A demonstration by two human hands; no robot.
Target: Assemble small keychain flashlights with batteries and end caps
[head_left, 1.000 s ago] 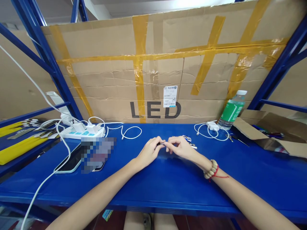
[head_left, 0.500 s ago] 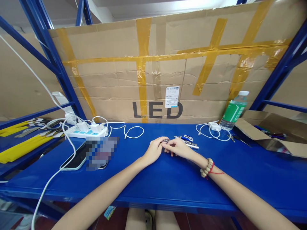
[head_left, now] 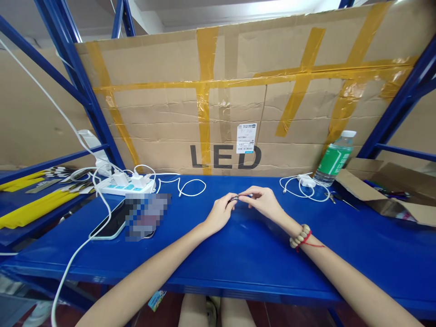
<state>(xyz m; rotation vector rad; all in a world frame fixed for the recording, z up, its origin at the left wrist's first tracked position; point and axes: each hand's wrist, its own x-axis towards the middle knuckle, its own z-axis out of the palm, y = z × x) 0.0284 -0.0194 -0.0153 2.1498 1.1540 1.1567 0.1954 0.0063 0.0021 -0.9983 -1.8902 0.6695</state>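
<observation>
Right in front of me, over the middle of the blue metal tabletop [head_left: 245, 268], the left hand [head_left: 217, 214] pinches a small dark piece with a shiny, metallic-looking glint [head_left: 234, 198] between thumb and curled fingers, while the right hand [head_left: 264, 203] meets its other end with the tips of thumb and forefinger, pinching there too, its wrist bent inward. The piece sits between the two hands, mostly covered, so I can't tell exactly what it is. I'd judge it light and stiff, perhaps slick if it is metal, and easy to drop at that size; best held by its ends, one in each pinch, without squeezing hard in case it is delicate. A beaded bracelet [head_left: 299, 237] with a red cord [head_left: 314, 245] circles the right wrist. Off to the left lie a smartphone in a pale case [head_left: 111, 222], a white power strip [head_left: 111, 187] with adapters plugged in, and a looped white cable [head_left: 192, 188]. To the right, a white charger [head_left: 307, 181] lies in its own coil beside a green-labelled bottle [head_left: 334, 161], near an open cardboard box [head_left: 361, 185]. Behind it all stands a big taped carton [head_left: 163, 109] marked "LED", bearing a white shipping label [head_left: 246, 137].
</observation>
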